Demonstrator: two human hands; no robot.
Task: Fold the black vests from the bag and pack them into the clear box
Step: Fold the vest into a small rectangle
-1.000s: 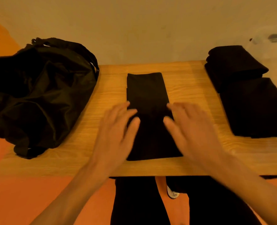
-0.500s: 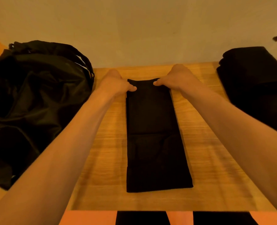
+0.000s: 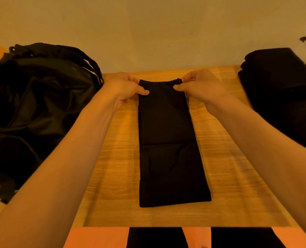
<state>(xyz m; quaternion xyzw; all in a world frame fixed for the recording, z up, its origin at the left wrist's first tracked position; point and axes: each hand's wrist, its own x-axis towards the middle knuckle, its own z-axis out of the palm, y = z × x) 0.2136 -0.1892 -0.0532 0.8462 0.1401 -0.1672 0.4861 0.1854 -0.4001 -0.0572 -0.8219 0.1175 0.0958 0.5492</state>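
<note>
Head view looks down on a wooden desk (image 3: 229, 158) set against a pale wall. A black vest (image 3: 168, 140), folded into one long narrow strip, lies flat along the middle of the desk, running from close to the near edge up to close to the far edge, with a crosswise crease about halfway along it. Both arms reach out to its far end. The left hand (image 3: 125, 88) pinches the far left corner of the strip between thumb and curled fingers, and the right hand (image 3: 200, 88) pinches the far right corner the same way. The far hem sags slightly between the two grips. A black bag (image 3: 41, 108) slumps over the left edge of the desk, its straps toward the wall. A pile of folded black garments (image 3: 281, 74) sits at the right edge, well apart from the strip.
</note>
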